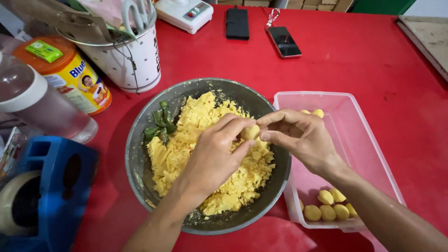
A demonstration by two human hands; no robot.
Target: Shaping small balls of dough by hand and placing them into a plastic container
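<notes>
Both hands pinched a dough ball (250, 132) over the bowl (140, 158).
Left hand (214, 156) and right hand (298, 135) closed on it; it looked soft and crumbly, best cradled by fingertips.

A big red counter (354, 65) fills almost the whole view. It is smooth and a little shiny, with soft light spots on it (the light is bright and even, and the shadows are soft). At the far right edge lies a flat grey-brown board (427, 35) with a dark rim. Along the top edge, behind the counter, there are some tan boxes (317, 4), a bit of green wall (382, 5), and a pale patch (431, 7) in the corner.
</notes>
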